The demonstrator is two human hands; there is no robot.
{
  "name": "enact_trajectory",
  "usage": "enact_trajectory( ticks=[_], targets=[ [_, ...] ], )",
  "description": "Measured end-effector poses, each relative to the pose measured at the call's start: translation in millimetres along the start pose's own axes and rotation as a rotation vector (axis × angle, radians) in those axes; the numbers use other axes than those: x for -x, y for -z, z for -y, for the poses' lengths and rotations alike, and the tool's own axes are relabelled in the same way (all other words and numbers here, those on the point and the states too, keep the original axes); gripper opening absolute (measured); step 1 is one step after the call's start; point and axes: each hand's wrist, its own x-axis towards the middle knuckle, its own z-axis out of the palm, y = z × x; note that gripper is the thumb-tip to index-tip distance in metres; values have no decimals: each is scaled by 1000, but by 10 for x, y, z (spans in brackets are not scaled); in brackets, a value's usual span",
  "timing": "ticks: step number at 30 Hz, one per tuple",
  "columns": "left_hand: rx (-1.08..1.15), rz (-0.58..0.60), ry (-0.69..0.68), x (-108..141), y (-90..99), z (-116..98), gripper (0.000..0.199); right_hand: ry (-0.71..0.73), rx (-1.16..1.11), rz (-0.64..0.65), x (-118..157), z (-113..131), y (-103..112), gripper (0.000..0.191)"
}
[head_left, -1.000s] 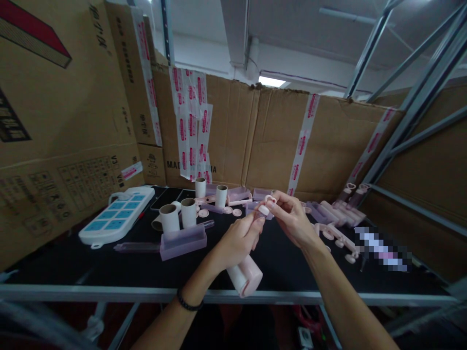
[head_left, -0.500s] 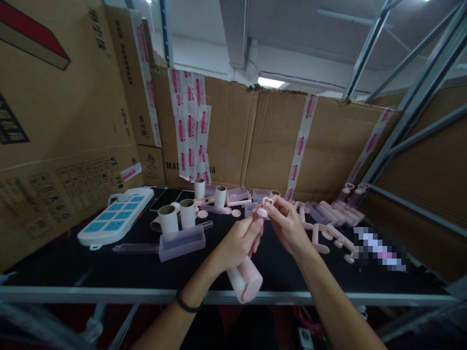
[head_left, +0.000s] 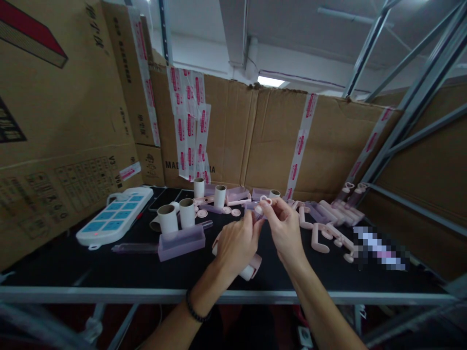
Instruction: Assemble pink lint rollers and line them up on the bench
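Just turned left hand [head_left: 235, 243] knuckles-up, hiding more of the roll [head_left: 248, 272], fingers clamped on tube [head_left: 258, 214]; pinching ring [head_left: 264, 198] in right hand [head_left: 285, 227], likely steadying both.

Brown cardboard panel [head_left: 226, 141] behind black worktop [head_left: 120, 272]; upper edge torn, clear tape strips with pink print [head_left: 189, 126] running down it. Large printed brown cardboard sheet [head_left: 80, 107] at left; more brown cardboard [head_left: 438, 170] at right, behind slanting grey metal posts [head_left: 418, 99]. Grey metal rail [head_left: 109, 294] along worktop's near edge. Pale ceiling [head_left: 292, 34] above, thick beam [head_left: 233, 29], lit white rectangular lamp [head_left: 270, 81].
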Motion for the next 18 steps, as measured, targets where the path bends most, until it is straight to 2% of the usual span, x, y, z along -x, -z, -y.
enact_trajectory(
  ticks=[4,11,18],
  targets=[
    [-17,-11,13,7,-3,-10,34,4,19,26,-28,-7,3,21],
    [104,-25,-13,34,-18,7,34,-32,-108,142,-68,52,49,18],
    [52,-26,69,29,-35,-80,38,-35,-41,93,-64,73,53,20]
  ],
)
